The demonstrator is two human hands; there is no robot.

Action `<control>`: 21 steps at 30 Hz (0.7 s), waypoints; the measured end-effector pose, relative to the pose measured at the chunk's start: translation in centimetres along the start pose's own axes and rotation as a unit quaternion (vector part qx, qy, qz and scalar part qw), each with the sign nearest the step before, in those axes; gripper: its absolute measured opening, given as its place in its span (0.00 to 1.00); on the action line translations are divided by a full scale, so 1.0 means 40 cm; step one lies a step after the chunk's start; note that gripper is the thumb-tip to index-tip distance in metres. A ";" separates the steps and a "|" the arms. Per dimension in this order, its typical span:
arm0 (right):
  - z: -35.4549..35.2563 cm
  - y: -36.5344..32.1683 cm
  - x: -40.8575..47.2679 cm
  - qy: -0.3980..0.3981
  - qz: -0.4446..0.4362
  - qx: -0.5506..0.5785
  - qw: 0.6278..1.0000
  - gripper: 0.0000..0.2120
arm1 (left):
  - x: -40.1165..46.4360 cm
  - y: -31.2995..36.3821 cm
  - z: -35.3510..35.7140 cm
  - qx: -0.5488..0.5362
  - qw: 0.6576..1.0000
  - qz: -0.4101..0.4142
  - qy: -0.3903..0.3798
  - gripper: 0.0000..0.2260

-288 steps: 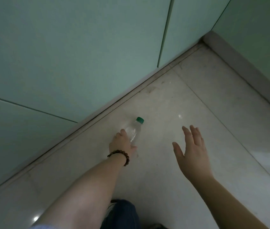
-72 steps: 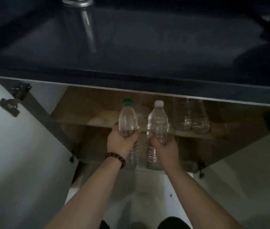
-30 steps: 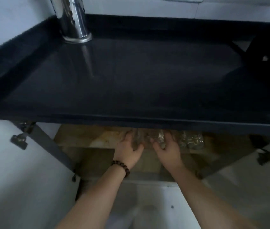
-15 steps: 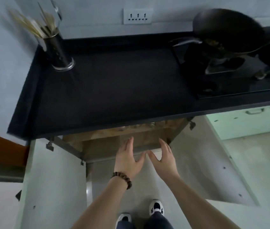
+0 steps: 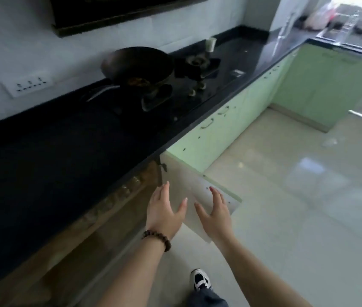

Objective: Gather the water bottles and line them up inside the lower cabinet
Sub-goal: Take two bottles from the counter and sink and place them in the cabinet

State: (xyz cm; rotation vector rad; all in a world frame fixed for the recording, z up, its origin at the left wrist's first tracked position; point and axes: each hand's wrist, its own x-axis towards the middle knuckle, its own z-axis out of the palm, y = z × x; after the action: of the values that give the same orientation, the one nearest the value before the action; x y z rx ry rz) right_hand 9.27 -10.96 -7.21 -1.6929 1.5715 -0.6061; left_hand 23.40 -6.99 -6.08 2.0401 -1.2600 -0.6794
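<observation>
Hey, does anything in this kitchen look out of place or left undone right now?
The lower cabinet door stands open, jutting out over the floor just ahead of both empty hands, left hand and right hand. Bottle tops show in a row under the counter edge. Nothing looks spilled or broken.

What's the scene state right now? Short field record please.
left hand: open, empty, beaded bracelet on wrist
right hand: open, empty
lower cabinet: open, under black countertop
cabinet door: swung open beyond both hands
water bottles: blurred row visible inside cabinet
stove: wok on burner
</observation>
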 end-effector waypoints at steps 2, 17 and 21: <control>-0.069 0.046 -0.010 0.052 0.041 0.018 0.998 0.33 | 0.008 0.060 0.061 0.009 0.999 0.039 -0.035 0.33; -0.531 0.359 0.016 0.283 0.188 0.092 0.936 0.31 | 0.070 0.499 0.500 0.038 0.961 0.225 -0.157 0.31; -0.679 0.449 0.120 0.296 0.185 0.097 0.932 0.31 | 0.130 0.633 0.643 0.031 0.959 0.233 -0.160 0.31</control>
State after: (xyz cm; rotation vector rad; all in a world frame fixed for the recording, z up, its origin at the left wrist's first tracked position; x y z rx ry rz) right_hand -22.12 -20.65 -5.00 -1.0665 2.0975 -1.0968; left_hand -7.32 -26.62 -4.82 1.6232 -1.8885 -0.7650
